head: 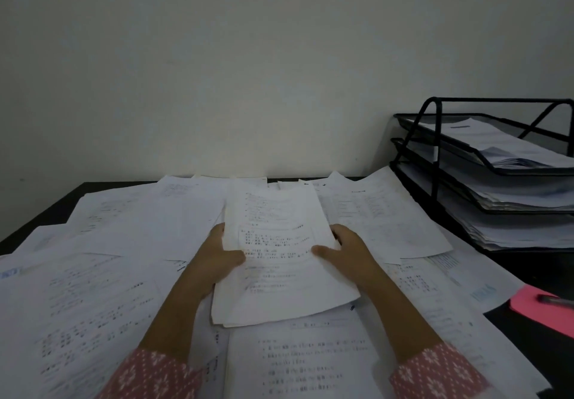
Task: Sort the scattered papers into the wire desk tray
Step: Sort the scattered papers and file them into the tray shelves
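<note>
Two hands grip sheaf (281, 255); loose papers (93, 290) surround; tray (441, 150) right.

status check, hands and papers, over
Left hand and right hand grip paper stack. Wire tray far right, partly filled. Path looks open.

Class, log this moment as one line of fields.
left hand: grips paper stack | right hand: grips same stack | wire desk tray: partly filled

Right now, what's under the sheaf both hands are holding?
Under the held sheaf, gripped by the left hand and right hand, lie more scattered printed sheets covering the desk. Whatever lies directly beneath it is hidden.
</note>
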